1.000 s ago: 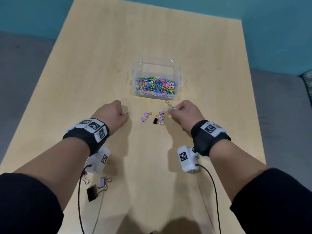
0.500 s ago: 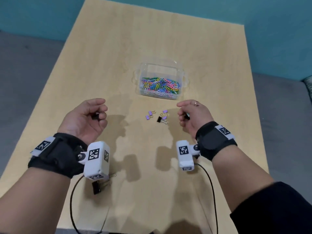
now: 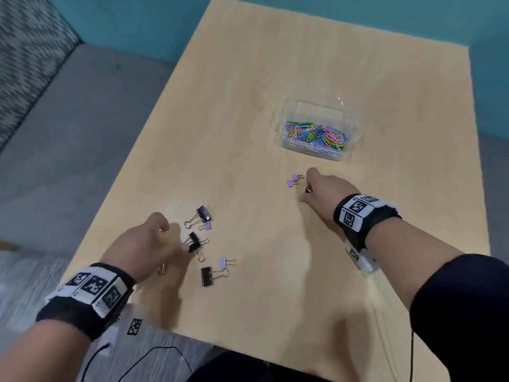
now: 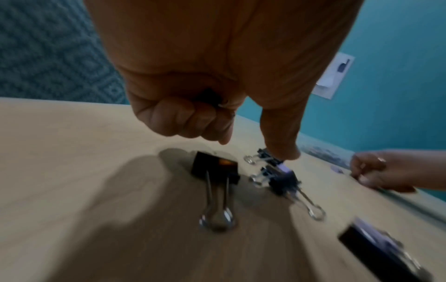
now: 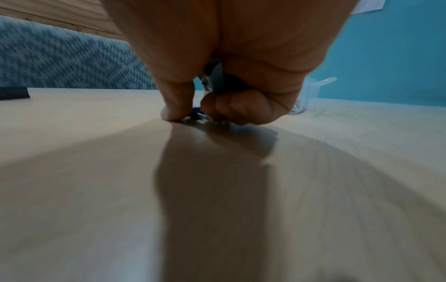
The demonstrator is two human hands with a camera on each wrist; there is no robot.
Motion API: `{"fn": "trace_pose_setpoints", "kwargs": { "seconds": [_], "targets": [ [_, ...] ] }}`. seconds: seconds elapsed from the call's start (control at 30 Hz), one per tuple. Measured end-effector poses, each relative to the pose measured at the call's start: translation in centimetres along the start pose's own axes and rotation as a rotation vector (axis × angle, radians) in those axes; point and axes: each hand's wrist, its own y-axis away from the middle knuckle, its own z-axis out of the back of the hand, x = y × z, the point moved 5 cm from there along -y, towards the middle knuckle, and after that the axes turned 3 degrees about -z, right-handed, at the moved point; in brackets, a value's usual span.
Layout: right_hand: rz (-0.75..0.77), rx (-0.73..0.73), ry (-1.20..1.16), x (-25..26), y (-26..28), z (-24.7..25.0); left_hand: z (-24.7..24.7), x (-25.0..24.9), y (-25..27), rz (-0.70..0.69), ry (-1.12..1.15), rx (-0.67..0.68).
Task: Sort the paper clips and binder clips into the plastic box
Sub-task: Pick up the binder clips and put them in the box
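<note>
Reaching beside the plastic box, the right hand, already clenched on clips, sits nearest two purple binder clips just leftward.

paper clips in plastic box | binder clips near-left on table

No words, brand names or numbers legible anywhere. Only black-and-white square code markers, on the left wristband, the right wristband, and the white camera blocks hanging under the wrists near the table edge.
</note>
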Motion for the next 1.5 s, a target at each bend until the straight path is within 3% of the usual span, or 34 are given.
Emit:
{"fn": "trace_pose_setpoints", "kwargs": {
  "seconds": [0.17, 0.23, 0.33, 0.4, 0.47, 0.53, 0.67, 0.73, 0.83, 0.9, 1.0, 1.1, 1.2, 1.23, 1.3, 1.37, 1.4, 1.5],
  "targets": [
    [-0.050, 0.021, 0.004, 0.5, 0.3, 0.3, -1.3, 0.1, 0.8, -0.054, -0.139, -0.029],
    [-0.130, -0.040, -0.133, 0.2, 0.7, 0.6, -0.9, 0.3, 0.8, -0.037, -0.180, -0.076],
    [-0.343, -0.149, -0.893, -1.4, 1.8, 0.9, -0.2, 0.7, 0.9, -0.026, -0.213, -0.191],
    [-0.500, -0.077, -1.515, -2.7, 2.9, 0.1, 0.1, 1.9, 1.2, 0.021, -0.219, -0.248],
    [-0.568, 0.054, -1.972, -3.2, 3.8, -0.7, -0.2, 2.9, 1.6, 0.067, -0.224, -0.223],
    [-0.543, 0.091, -2.164, -3.4, 4.3, -1.2, -0.9, 3.2, 1.8, 0.059, -0.210, -0.197],
    [-0.399, 0.112, -2.255, -3.0, 4.0, -1.1, -1.4, 2.5, 1.3, 0.035, -0.148, -0.171],
    [-0.368, 0.122, -2.244, -3.0, 3.5, -0.6, -1.3, 2.6, 0.8, 0.070, 0.069, -0.202],
    [-0.377, 0.123, -2.199, -2.7, 2.8, -0.1, -1.5, 2.6, 0.1, 0.139, 0.937, -0.230],
    [-0.426, 0.098, -2.123, -2.9, 2.5, 0.0, -1.9, 1.8, -0.4, 0.208, 1.410, -0.151],
    [-0.501, -0.021, -1.964, -4.3, 1.8, -0.1, -1.6, -0.3, -1.2, 0.237, 1.704, -0.005],
    [-0.555, -0.115, -1.650, -5.4, 1.1, 0.1, -1.4, -1.5, -2.3, 0.250, 1.763, 0.051],
    [-0.538, -0.201, -1.062, -5.9, 0.3, 1.1, -1.7, -1.7, -3.6, 0.285, 1.612, -0.013],
    [-0.507, -0.229, -0.831, -5.9, 0.1, 1.5, -1.3, -2.0, -4.0, 0.238, 1.431, -0.054],
    [-0.430, -0.224, -0.519, -5.3, -0.3, 1.8, -0.3, -3.0, -4.5, 0.082, 0.822, -0.114],
    [-0.375, -0.166, -0.399, -4.6, -1.0, 1.5, 0.3, -4.5, -4.8, -0.043, 0.227, -0.124],
    [-0.372, -0.137, -0.357, -4.3, -1.3, 1.3, 0.4, -5.2, -5.0, -0.078, 0.065, -0.100],
    [-0.387, -0.060, -0.260, -3.5, -2.3, 0.9, 0.0, -6.8, -5.6, -0.106, -0.098, -0.013]
  ]
}}
